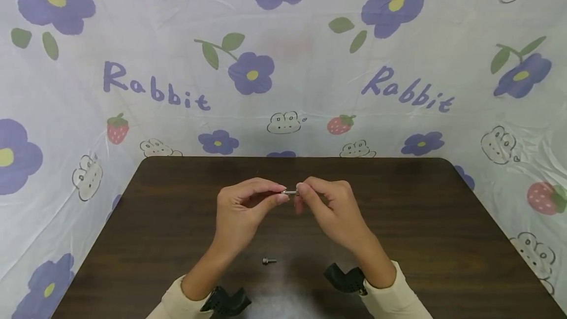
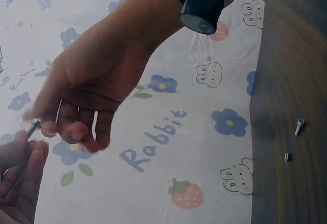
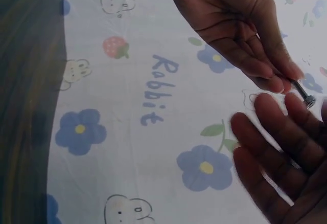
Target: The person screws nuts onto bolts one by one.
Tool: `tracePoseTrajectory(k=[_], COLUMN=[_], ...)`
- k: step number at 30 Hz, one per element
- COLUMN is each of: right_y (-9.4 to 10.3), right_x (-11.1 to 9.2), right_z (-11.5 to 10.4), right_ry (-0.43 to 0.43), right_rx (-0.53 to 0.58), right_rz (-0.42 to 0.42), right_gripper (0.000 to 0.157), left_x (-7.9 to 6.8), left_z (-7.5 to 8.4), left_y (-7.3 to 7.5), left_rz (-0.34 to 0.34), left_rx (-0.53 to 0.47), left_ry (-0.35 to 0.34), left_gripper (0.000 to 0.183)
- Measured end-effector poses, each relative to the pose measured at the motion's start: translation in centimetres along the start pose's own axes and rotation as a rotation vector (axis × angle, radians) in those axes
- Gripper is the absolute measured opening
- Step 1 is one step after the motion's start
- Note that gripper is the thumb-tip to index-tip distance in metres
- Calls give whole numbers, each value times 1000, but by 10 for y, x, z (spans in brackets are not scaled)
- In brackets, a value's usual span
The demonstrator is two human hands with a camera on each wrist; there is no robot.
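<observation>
- Left grip (image 1: 241,203) pinches the bolt (image 1: 290,192) between thumb and fingertips; threaded shank pokes out toward the other hand.
- Right grip (image 1: 334,206) has its fingertips at the bolt's far end. Head view suggests a pinch; right wrist view shows the fingers looser, spread around it. Cannot tell whether it holds or merely brushes.
- Bolt is up off the table (image 1: 155,240), between the hands, roughly level in head view.
- End piece (image 3: 309,101) sits on the bolt's far end: nut or head, unsure which.
- Spare bolt (image 1: 269,261) lies on the table, on the person's side of the hands, untouched. Left wrist view adds a small piece (image 2: 287,157) near it, perhaps a nut.
- Step, my judgement: working a nut along the thread. On or off, stills don't say.
- Next move likely calls for a steady left pinch, shank kept in line, right thumb and index square on the end piece, short turns. Slips look possible; little to hold.
- Hard to make out: left fingertips cover one end of the bolt; right thumb mostly cut off at right wrist view's edge; fingertips blurred in left wrist view; small piece not separable in head view.
</observation>
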State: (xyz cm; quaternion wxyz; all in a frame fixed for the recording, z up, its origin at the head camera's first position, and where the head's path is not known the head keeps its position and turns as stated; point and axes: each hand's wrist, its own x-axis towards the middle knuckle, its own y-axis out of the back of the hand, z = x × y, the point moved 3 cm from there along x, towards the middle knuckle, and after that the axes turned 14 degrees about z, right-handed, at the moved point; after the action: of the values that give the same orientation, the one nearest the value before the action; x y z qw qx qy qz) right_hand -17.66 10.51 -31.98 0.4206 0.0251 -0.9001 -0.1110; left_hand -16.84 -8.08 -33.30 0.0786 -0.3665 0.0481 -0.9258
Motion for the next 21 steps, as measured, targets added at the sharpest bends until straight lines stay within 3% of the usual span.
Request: tracePoseTrajectory(k=[2,5,10,16,21], right_y=[1,5,10,11,8], right_x=[1,2,2,4,4], right_z=[0,0,-3,-5,-5], right_ry=[-19,-36,34,136,106], right_rx=[-1,3,-10,38,19], right_rz=[7,27,57,77,65], right_gripper=[27,13,38,31,26], left_x=[2,4,3,3,1], left_z=[0,0,-1,-1,-1], left_y=[0,2,3,2,2], left_rz=[7,20,14,1,-3], left_rx=[-6,-3,-24,-33,-30], left_ry=[-3,-9,-14,-17,-10], left_gripper=[15,16,16,16,14])
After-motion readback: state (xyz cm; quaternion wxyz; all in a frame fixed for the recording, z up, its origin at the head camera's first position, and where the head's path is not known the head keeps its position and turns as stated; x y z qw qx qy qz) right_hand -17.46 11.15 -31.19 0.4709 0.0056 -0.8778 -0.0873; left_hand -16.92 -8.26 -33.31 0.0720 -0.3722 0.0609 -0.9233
